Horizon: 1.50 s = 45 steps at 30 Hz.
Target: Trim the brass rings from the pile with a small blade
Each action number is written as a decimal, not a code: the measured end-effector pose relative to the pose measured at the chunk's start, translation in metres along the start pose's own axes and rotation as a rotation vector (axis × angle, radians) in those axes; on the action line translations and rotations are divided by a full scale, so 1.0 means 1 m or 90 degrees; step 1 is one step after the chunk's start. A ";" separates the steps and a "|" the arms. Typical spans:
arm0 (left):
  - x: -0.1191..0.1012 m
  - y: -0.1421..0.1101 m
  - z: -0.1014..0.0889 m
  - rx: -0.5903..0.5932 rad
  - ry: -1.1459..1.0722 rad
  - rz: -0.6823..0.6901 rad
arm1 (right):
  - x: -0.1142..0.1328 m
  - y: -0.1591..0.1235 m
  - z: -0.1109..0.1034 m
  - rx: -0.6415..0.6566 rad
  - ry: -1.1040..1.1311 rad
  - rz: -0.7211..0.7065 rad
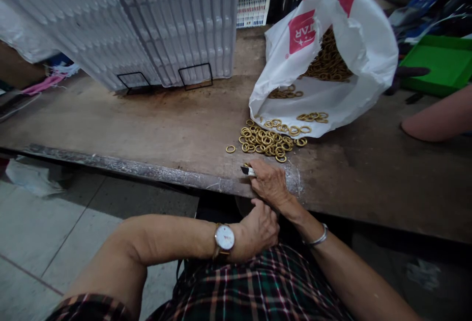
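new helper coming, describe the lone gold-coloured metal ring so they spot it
On the brown wooden table, find the white plastic bag with red print. A pile of gold-coloured metal rings lies at its mouth. The lone ring lies left of that pile, touching no other.

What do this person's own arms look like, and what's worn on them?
The left arm wears a watch with a round white dial; the right arm, a silvery bangle. A dark plaid sleeve covers the left upper arm. The left grip and right grip are ungloved.
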State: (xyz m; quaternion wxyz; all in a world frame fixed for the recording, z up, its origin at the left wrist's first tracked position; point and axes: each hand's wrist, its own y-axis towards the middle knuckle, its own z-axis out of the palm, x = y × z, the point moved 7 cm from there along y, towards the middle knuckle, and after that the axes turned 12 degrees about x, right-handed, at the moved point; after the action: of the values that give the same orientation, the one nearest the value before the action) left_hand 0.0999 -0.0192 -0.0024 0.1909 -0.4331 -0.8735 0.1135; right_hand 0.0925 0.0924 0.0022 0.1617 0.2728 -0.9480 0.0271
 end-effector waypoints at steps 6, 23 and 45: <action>0.001 -0.001 -0.004 0.004 0.002 0.007 | -0.001 0.000 0.000 -0.001 0.001 0.011; 0.004 -0.002 -0.004 0.020 -0.017 0.012 | 0.001 0.001 -0.003 0.004 -0.001 0.015; 0.003 -0.001 0.004 0.045 -0.053 0.025 | 0.000 0.000 0.000 -0.002 0.003 -0.001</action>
State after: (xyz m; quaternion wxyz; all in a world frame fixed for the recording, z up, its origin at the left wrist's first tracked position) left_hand 0.0963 -0.0175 -0.0053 0.1670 -0.4382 -0.8675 0.1659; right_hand 0.0922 0.0925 0.0019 0.1644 0.2730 -0.9475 0.0258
